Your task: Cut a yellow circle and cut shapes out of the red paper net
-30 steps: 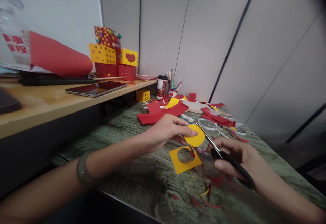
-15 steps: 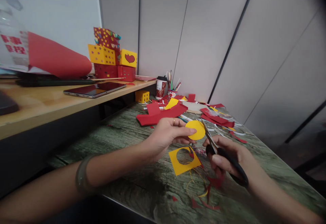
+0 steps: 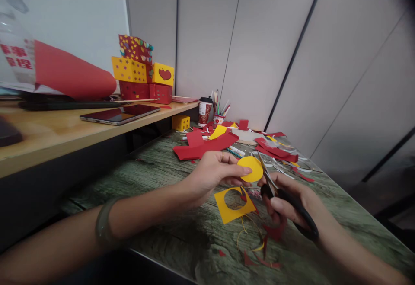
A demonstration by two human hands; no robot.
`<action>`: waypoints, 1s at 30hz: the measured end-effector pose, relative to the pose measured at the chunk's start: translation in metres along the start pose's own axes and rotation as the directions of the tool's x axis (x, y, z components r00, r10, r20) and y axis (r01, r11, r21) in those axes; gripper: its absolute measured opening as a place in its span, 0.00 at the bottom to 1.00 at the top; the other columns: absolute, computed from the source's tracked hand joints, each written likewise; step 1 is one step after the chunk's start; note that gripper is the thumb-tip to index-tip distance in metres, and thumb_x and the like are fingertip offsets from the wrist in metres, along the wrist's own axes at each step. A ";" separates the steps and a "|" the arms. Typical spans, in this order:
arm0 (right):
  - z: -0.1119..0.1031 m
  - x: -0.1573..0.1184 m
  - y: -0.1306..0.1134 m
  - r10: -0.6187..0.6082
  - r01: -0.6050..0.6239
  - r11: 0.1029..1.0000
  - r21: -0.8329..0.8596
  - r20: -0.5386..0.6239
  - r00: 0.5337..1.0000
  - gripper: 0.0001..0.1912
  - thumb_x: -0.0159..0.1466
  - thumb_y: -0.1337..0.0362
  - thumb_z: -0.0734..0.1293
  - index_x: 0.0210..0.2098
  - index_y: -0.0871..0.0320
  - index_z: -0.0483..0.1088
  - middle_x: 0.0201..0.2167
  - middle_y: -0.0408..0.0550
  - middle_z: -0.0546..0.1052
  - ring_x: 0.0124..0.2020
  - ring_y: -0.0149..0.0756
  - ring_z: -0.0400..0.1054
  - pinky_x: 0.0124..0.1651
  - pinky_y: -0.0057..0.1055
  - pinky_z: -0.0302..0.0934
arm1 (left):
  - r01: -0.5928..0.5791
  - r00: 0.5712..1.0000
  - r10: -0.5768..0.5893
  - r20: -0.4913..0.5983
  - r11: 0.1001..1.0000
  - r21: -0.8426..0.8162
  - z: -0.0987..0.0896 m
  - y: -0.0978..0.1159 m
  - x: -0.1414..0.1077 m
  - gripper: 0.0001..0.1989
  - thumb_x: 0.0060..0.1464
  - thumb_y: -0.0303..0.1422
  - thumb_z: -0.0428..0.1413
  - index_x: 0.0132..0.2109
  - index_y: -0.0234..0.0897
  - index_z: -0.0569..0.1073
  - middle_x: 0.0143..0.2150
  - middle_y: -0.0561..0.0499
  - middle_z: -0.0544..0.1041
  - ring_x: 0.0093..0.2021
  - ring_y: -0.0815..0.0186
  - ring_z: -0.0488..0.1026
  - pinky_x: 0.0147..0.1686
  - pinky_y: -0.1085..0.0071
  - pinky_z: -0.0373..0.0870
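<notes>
A round yellow paper disc (image 3: 253, 166) is pinched between the thumb and fingers of my left hand (image 3: 220, 170), above the table. My right hand (image 3: 292, 196) grips black-handled scissors (image 3: 300, 213), whose blades point up and lie right beside the disc's right edge. Whether the blades touch the paper I cannot tell. Below the hands lies a yellow paper square (image 3: 223, 211) with a round hole in it. Thin yellow trimmings (image 3: 240, 241) and red paper scraps (image 3: 249, 259) are scattered in front of it.
Red paper strips (image 3: 204, 146) and other cuttings cover the back of the green wood-grain table (image 3: 155, 181). Behind them stand a lidded paper cup (image 3: 205, 112) and a pen holder (image 3: 219, 119). To the left, a raised shelf (image 3: 65, 142) carries a tablet (image 3: 119, 114) and stacked decorated boxes (image 3: 129, 69).
The yellow disc has shifted slightly right and down in my left hand's grasp. Both hands have moved only a little, the scissors staying at the disc's right edge.
</notes>
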State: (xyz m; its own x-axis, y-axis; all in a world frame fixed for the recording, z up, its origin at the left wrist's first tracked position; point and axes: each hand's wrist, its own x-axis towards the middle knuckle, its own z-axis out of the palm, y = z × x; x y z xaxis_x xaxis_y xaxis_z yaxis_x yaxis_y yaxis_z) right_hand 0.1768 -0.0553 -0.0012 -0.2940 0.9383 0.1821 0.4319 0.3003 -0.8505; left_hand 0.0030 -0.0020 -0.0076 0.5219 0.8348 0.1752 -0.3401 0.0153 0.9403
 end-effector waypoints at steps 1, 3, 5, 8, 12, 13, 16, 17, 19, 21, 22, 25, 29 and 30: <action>0.000 0.000 0.001 0.006 -0.006 1.000 0.000 0.005 1.000 0.22 0.49 0.44 0.63 0.28 0.56 0.60 0.16 0.37 0.63 0.17 0.27 0.55 0.19 0.24 0.48 | 0.002 1.000 -0.002 -0.004 1.000 0.001 0.000 0.000 0.000 0.08 0.39 0.29 0.61 0.25 0.30 0.69 0.25 0.52 0.71 0.27 0.73 0.69 0.31 0.74 0.65; -0.001 0.001 0.002 0.017 -0.017 1.000 0.009 0.009 1.000 0.22 0.49 0.44 0.63 0.29 0.56 0.60 0.16 0.37 0.61 0.16 0.26 0.54 0.19 0.24 0.47 | 0.004 1.000 -0.004 -0.007 1.000 0.008 0.000 0.001 0.000 0.08 0.38 0.29 0.61 0.25 0.30 0.69 0.25 0.52 0.71 0.26 0.73 0.69 0.32 0.73 0.65; -0.001 0.000 0.002 0.029 -0.029 1.000 0.010 -0.001 1.000 0.22 0.48 0.44 0.64 0.29 0.56 0.60 0.16 0.36 0.61 0.16 0.26 0.53 0.19 0.23 0.46 | 0.005 1.000 -0.004 -0.008 1.000 0.015 0.000 0.002 0.000 0.08 0.38 0.28 0.61 0.25 0.30 0.69 0.25 0.52 0.71 0.26 0.73 0.69 0.31 0.74 0.65; -0.001 -0.001 -0.002 0.053 -0.053 0.999 -0.008 -0.030 0.998 0.23 0.46 0.43 0.65 0.28 0.56 0.61 0.14 0.36 0.59 0.16 0.25 0.50 0.18 0.23 0.44 | 0.009 1.000 -0.009 -0.005 1.000 0.019 0.000 0.004 0.001 0.08 0.38 0.28 0.61 0.25 0.29 0.69 0.24 0.52 0.71 0.25 0.73 0.69 0.31 0.75 0.65; 0.000 -0.002 -0.005 0.089 -0.091 0.996 -0.017 -0.064 0.994 0.23 0.44 0.44 0.66 0.26 0.57 0.62 0.14 0.36 0.57 0.16 0.25 0.48 0.18 0.23 0.43 | 0.007 1.000 -0.007 -0.010 1.000 0.019 -0.002 0.006 0.002 0.08 0.38 0.27 0.61 0.24 0.29 0.68 0.24 0.52 0.71 0.25 0.73 0.70 0.30 0.76 0.66; 0.000 -0.002 -0.006 0.099 -0.100 0.995 -0.015 -0.068 0.993 0.22 0.44 0.44 0.66 0.25 0.57 0.62 0.14 0.36 0.57 0.16 0.25 0.49 0.18 0.23 0.43 | 0.007 1.000 -0.007 -0.007 1.000 0.021 -0.002 0.007 0.002 0.08 0.38 0.27 0.61 0.24 0.29 0.68 0.24 0.52 0.71 0.24 0.73 0.70 0.29 0.76 0.66; 0.001 -0.002 -0.007 0.132 -0.132 0.991 -0.005 -0.086 0.988 0.21 0.44 0.46 0.67 0.24 0.57 0.62 0.13 0.36 0.58 0.15 0.24 0.49 0.17 0.23 0.45 | 0.002 1.000 -0.002 0.000 1.000 0.020 -0.003 0.006 0.003 0.08 0.39 0.26 0.61 0.25 0.29 0.68 0.24 0.52 0.71 0.23 0.74 0.69 0.28 0.78 0.66; 0.001 -0.002 -0.007 0.141 -0.142 0.990 -0.004 -0.097 0.985 0.21 0.44 0.46 0.67 0.24 0.57 0.62 0.13 0.35 0.58 0.15 0.24 0.49 0.17 0.22 0.46 | -0.005 1.000 0.005 -0.002 1.000 0.014 -0.003 0.006 0.003 0.08 0.39 0.27 0.61 0.25 0.29 0.68 0.24 0.52 0.71 0.24 0.74 0.70 0.28 0.78 0.66; 0.001 -0.002 -0.008 0.152 -0.154 0.988 -0.004 -0.124 0.981 0.21 0.43 0.47 0.68 0.25 0.57 0.62 0.12 0.35 0.58 0.14 0.24 0.50 0.16 0.22 0.47 | -0.026 1.000 0.026 -0.005 1.000 -0.009 -0.004 0.005 0.003 0.08 0.40 0.27 0.61 0.27 0.30 0.69 0.26 0.53 0.71 0.26 0.74 0.70 0.29 0.78 0.66; 0.000 -0.002 -0.008 0.155 -0.157 0.988 -0.008 -0.136 0.979 0.21 0.43 0.47 0.68 0.25 0.57 0.62 0.12 0.34 0.58 0.13 0.24 0.50 0.15 0.22 0.47 | -0.046 0.999 0.045 -0.013 0.998 -0.032 -0.004 0.005 0.003 0.07 0.41 0.28 0.60 0.28 0.30 0.69 0.27 0.53 0.71 0.28 0.74 0.70 0.30 0.78 0.66; 0.000 -0.002 -0.008 0.154 -0.156 0.988 -0.006 -0.131 0.979 0.20 0.44 0.48 0.68 0.26 0.56 0.62 0.12 0.35 0.58 0.13 0.24 0.51 0.15 0.22 0.47 | -0.054 0.998 0.054 -0.019 0.998 -0.039 -0.004 0.005 0.004 0.07 0.42 0.29 0.60 0.28 0.30 0.69 0.27 0.54 0.71 0.29 0.74 0.70 0.31 0.78 0.65; -0.001 -0.003 -0.005 0.116 -0.116 0.993 0.010 -0.062 0.991 0.19 0.47 0.48 0.67 0.27 0.56 0.62 0.13 0.35 0.60 0.14 0.24 0.52 0.16 0.22 0.48 | -0.064 0.998 0.062 -0.032 0.997 -0.038 -0.004 0.004 0.003 0.07 0.42 0.29 0.60 0.28 0.30 0.69 0.27 0.54 0.71 0.29 0.74 0.69 0.31 0.78 0.65; 0.000 -0.002 -0.002 -0.002 0.002 0.999 0.041 0.020 1.000 0.18 0.51 0.47 0.64 0.28 0.56 0.61 0.19 0.38 0.63 0.19 0.27 0.56 0.21 0.23 0.53 | -0.043 0.999 0.043 -0.023 0.999 -0.001 -0.002 0.002 0.001 0.08 0.42 0.30 0.60 0.28 0.30 0.70 0.27 0.52 0.71 0.28 0.73 0.69 0.32 0.75 0.65; 0.001 -0.002 -0.001 -0.018 0.017 0.999 0.043 0.025 1.000 0.18 0.51 0.47 0.63 0.28 0.56 0.61 0.20 0.39 0.63 0.20 0.27 0.56 0.21 0.23 0.54 | -0.040 0.999 0.040 -0.021 0.999 0.006 -0.001 0.001 0.001 0.08 0.42 0.30 0.60 0.28 0.30 0.70 0.27 0.52 0.71 0.28 0.73 0.69 0.33 0.74 0.65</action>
State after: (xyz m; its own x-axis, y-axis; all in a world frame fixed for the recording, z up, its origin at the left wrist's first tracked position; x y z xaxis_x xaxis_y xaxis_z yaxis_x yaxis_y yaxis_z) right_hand 0.1762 -0.0577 -0.0007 -0.3227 0.9283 0.1847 0.3899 0.3081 -0.8678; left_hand 0.0020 -0.0005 -0.0066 0.4912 0.8461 0.2067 -0.3564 -0.0213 0.9341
